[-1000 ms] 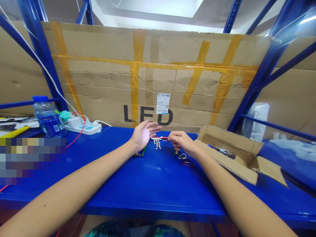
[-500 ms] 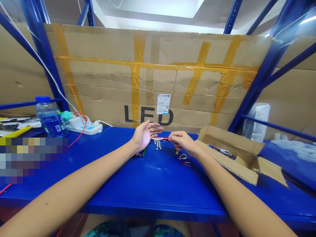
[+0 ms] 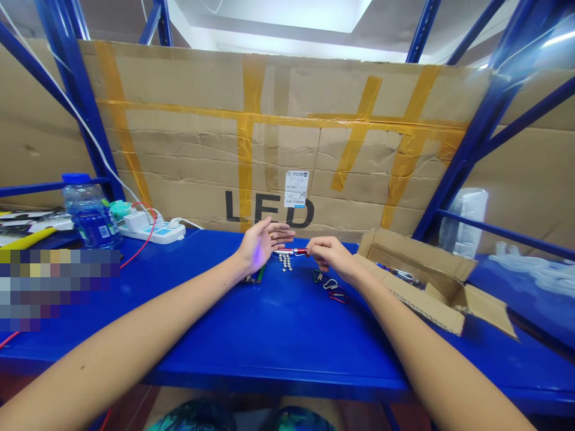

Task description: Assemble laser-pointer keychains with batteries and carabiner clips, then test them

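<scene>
My right hand (image 3: 327, 251) is closed on the rear end of a slim red and silver penlight (image 3: 291, 251), which points left. Facing its tip is my left hand (image 3: 263, 244), palm turned toward it and fingers stretched out; a violet glow lies on the palm. Several small silver button cells (image 3: 286, 262) sit in rows just below the penlight. Under my left wrist, a few dark and green pen-shaped tubes (image 3: 259, 276) lie partly hidden. Several carabiners (image 3: 331, 285) in green, silver and red lie below my right hand.
An open cardboard box (image 3: 415, 287) with metal items inside stands at the right. On the left are a blue-capped bottle (image 3: 92, 212) and a white power strip (image 3: 162, 232) with a red cable. A large cardboard sheet (image 3: 188, 149) closes off the back of the blue table (image 3: 269, 335).
The light on my left palm has turned from a faint pinkish spot to a stronger, wider violet glow. Both hands keep nearly the same place.
</scene>
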The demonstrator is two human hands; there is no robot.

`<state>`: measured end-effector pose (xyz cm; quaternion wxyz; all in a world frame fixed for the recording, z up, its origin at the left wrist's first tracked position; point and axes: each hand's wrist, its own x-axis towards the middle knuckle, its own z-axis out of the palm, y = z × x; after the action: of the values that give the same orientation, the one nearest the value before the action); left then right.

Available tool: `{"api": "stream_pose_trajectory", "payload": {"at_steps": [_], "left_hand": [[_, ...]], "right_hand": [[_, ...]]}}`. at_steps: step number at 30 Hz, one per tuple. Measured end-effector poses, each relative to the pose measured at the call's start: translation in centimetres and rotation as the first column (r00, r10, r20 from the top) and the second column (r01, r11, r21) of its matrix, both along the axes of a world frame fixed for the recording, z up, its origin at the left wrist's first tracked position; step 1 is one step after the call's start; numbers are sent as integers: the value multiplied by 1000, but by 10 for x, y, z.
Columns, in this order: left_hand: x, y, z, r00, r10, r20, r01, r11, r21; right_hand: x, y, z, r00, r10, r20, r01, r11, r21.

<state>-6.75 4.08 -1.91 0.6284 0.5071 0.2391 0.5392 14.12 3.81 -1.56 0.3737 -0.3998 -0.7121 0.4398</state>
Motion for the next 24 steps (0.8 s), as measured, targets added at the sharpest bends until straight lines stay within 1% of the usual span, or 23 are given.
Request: {"api": "stream_pose_trajectory", "payload": {"at_steps": [12, 17, 24], "left_hand": [[0, -2, 1, 1000, -25, -9, 25, 1000, 13], [1, -2, 1, 1000, -23, 1, 23, 1000, 1], [1, -3, 2, 1000, -26, 18, 26, 1000, -14]], "right_hand": [[1, 3, -2, 997, -17, 69, 11, 997, 80], [1, 4, -2, 998, -15, 53, 12, 998, 65], [1, 3, -2, 997, -9, 76, 4, 997, 74]]}}
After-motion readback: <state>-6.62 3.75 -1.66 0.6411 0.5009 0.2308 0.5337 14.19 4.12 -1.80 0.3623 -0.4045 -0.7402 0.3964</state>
